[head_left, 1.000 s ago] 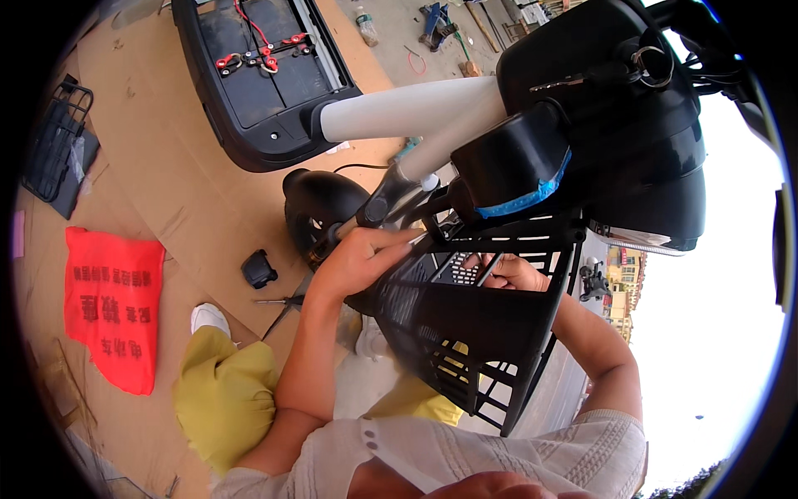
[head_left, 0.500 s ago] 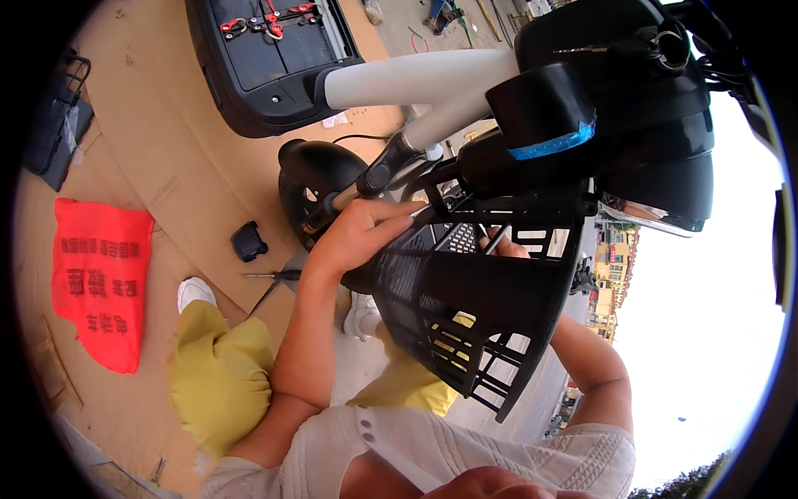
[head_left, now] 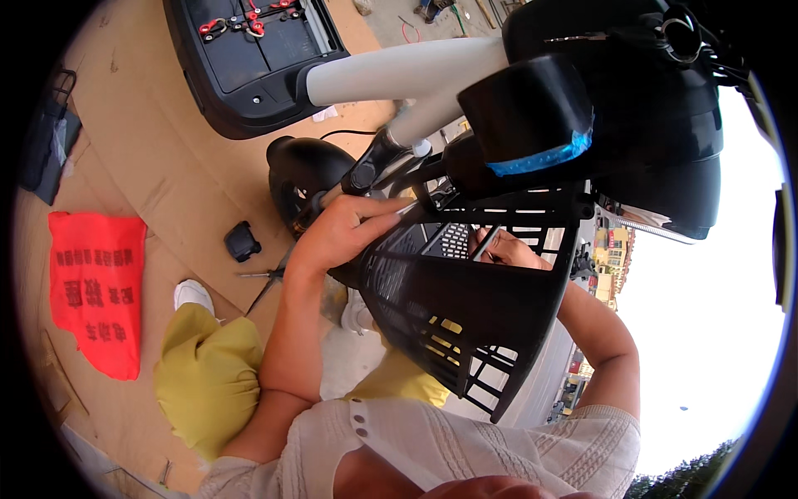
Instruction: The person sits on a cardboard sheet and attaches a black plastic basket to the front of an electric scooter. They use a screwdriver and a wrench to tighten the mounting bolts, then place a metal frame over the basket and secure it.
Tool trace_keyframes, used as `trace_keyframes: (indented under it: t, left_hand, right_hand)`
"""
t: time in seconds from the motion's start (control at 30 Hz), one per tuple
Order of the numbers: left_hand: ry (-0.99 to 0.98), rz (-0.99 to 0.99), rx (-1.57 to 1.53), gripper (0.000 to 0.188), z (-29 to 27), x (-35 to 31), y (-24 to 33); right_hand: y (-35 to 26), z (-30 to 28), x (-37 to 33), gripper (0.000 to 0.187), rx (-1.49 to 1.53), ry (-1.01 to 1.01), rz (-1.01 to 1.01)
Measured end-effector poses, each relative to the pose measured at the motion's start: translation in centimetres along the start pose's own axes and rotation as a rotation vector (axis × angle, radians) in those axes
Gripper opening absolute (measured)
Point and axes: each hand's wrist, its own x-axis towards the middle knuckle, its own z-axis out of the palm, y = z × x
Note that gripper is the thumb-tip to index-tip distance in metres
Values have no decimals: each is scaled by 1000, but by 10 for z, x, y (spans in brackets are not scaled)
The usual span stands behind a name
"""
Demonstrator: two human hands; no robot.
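A black plastic basket (head_left: 465, 295) with slotted sides hangs at the front of an electric bike with a white frame (head_left: 407, 68). My left hand (head_left: 349, 231) is beneath the bike's front, just outside the basket's back wall. Its thumb and forefinger close on something thin and silvery at the mounting, too small to name. My right hand (head_left: 509, 249) reaches inside the basket, seen through the slots. Its fingers are pinched together near the perforated panel (head_left: 455, 239); what they hold is mostly hidden. The black front fender (head_left: 307, 170) lies beyond my left wrist.
A red printed bag (head_left: 97, 291) lies on the cardboard (head_left: 158, 175). A small black plastic part (head_left: 242, 241) and a screwdriver (head_left: 258, 274) rest nearby. An open black battery tray (head_left: 258, 75) stands at the upper left. Blue tape (head_left: 540, 158) edges a black housing.
The view has shifted slightly. My right hand has moved farther into sight inside the basket, its fingers now plainer. My left hand keeps its place at the mounting.
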Motion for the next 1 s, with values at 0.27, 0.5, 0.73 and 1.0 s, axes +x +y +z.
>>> trace_keyframes:
  t: [0.27,0.5,0.73,1.0]
  left_hand:
    - [28,-14,1,31,5,-2,4]
    - [44,48,-4,30,5,-3,-4]
    - [-5,-3,15,30,0,-1,0]
    - [22,-17,24,32,1,-4,-3]
  right_hand:
    - [49,18,7,40,-522,565,-354]
    - [20,30,4,40,-448,509,-206]
    - [17,5,0,47,392,145,150]
    - [0,29,-4,30,-353,287,-172]
